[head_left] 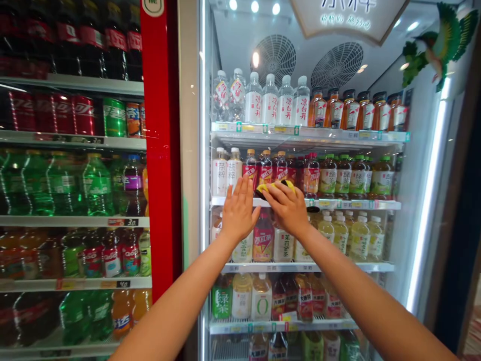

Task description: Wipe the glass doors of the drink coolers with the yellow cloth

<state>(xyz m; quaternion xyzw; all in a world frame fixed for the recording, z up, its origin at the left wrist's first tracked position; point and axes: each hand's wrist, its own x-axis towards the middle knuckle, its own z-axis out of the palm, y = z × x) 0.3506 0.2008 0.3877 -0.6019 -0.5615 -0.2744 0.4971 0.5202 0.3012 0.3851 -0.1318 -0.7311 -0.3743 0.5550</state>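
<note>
My left hand (240,210) lies flat against the glass door (417,165) of a lit drinks fridge, fingers together and pointing up, holding nothing. Just to its right, my right hand (288,206) presses a yellow and black cloth (267,188) to the same glass. The cloth is bunched under the fingers, and part of it is hidden by them. Behind the glass, red-labelled tea bottles (266,164) stand on the shelf at the height of my hands. A small dark oval (313,209) shows beside my right hand, too unclear to name.
Shelves of water bottles (270,103), amber bottles (334,110) and green-labelled bottles (343,175) fill the fridge. At left stands a second fridge with a red frame (161,165), holding cola cans (83,114) and green bottles (98,180). A bird decoration (443,40) is at the upper right.
</note>
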